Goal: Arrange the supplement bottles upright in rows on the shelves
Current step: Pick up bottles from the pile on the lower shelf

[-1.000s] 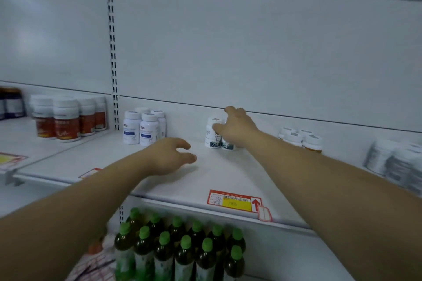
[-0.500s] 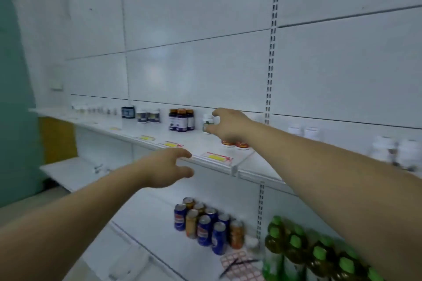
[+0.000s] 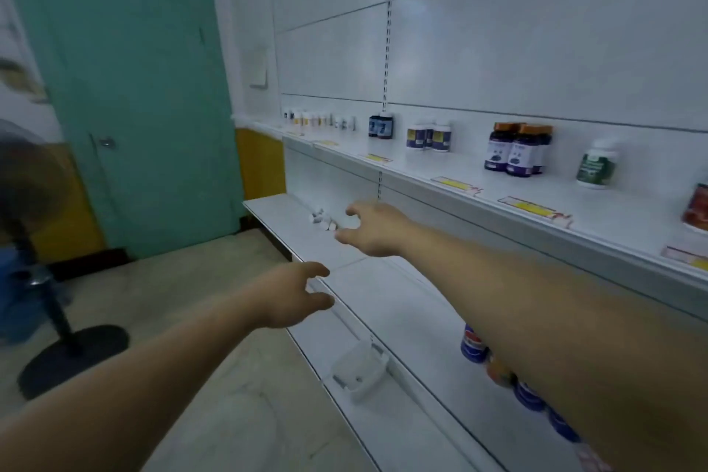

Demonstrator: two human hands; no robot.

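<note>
My right hand (image 3: 377,228) reaches out over the lower white shelf (image 3: 387,291), fingers spread and holding nothing. Just beyond its fingertips lie several small white bottles (image 3: 323,220) on their sides. My left hand (image 3: 295,295) hovers lower at the shelf's front edge, fingers loosely curved, empty. On the upper shelf (image 3: 536,211) stand upright supplement bottles: a green-labelled white bottle (image 3: 595,169), dark purple-labelled bottles with orange caps (image 3: 517,149), blue-labelled white bottles (image 3: 427,136), a dark blue pair (image 3: 381,126) and a row of small bottles (image 3: 318,121) at the far end.
A teal door (image 3: 126,96) and a yellow wall panel (image 3: 260,165) close off the aisle's far end. A fan on a black round base (image 3: 72,353) stands on the floor at left. Drink cans (image 3: 498,364) and a small clear tray (image 3: 358,372) sit on the bottom shelf.
The view has swung left along the aisle. My right hand left the bottles on the upper shelf and dropped toward the lower shelf; my left hand moved along with it.
</note>
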